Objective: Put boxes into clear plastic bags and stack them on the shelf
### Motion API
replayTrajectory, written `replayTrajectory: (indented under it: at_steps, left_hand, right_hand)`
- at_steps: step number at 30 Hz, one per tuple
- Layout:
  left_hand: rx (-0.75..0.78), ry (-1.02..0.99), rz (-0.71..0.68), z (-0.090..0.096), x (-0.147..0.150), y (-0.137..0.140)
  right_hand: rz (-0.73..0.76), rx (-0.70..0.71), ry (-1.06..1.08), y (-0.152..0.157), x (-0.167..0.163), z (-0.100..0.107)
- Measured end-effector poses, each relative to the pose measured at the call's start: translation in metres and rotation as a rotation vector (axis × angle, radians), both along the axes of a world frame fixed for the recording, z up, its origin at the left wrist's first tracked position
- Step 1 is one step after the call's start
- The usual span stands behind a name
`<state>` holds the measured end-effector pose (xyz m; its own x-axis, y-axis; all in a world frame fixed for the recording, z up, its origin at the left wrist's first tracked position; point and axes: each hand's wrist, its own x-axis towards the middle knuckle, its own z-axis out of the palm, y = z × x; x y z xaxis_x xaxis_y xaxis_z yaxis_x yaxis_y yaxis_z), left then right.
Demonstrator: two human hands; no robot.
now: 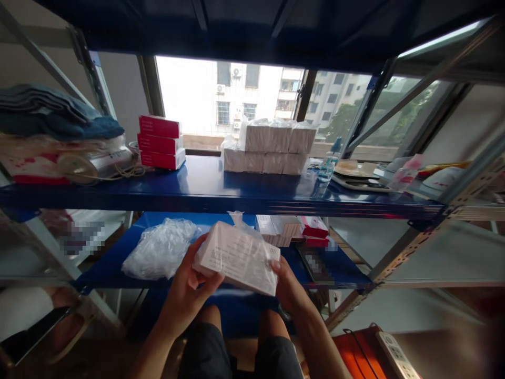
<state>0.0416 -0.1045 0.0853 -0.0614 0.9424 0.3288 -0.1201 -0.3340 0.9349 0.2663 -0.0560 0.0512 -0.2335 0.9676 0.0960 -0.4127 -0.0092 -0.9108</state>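
A white package in clear plastic point(236, 258) is held in mid-air between a person's two bare hands, in front of the lower blue shelf point(106, 266). Its long axis runs left to right, with the right end tipped lower. The left hand point(186, 295) grips the left end, thumb along the bottom edge; the right hand point(289, 287) grips the right end, thumb on the printed face, so neither is nearer. Fingers behind the package are hidden. The clear wrap gathers into a loose tip on the far side; whether it holds one box or several, I cannot tell. On the lower shelf, crumpled clear bags point(161, 247) lie left of the package, and small white boxes point(278, 229) stand behind its right half. Above, on the upper blue shelf point(201, 184), plastic-wrapped white blocks point(272, 142) are stacked in two layers, right of three red boxes point(160, 145).
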Motion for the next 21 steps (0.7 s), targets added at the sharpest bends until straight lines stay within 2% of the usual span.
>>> replayTrajectory:
  at_steps: [3,7,11,14,17,19,21]
  left_hand:
    - [0.119,0.039,0.003,0.024,-0.009,0.010]
    - [0.303,0.088,0.032,0.067,-0.015,0.036]
    - [0.509,0.163,0.292,0.112,-0.009,0.075]
    - [0.654,0.313,0.462,0.141,-0.006,0.113]
    - [0.643,0.414,0.460,0.164,-0.004,0.151]
    - [0.529,0.402,0.383,0.177,-0.002,0.174]
    - [0.401,0.354,0.249,0.190,0.002,0.194]
  right_hand:
    - [-0.008,0.139,-0.063,0.001,0.003,0.039]
    - [-0.063,0.297,-0.115,0.016,-0.002,0.098]
    - [-0.214,0.346,-0.157,0.046,-0.016,0.156]
    - [-0.422,0.450,-0.289,0.075,-0.030,0.197]
    - [-0.676,0.571,-0.540,0.106,-0.044,0.233]
    - [-0.811,0.617,-0.717,0.124,-0.053,0.254]
    - [-0.878,0.628,-0.870,0.140,-0.063,0.272]
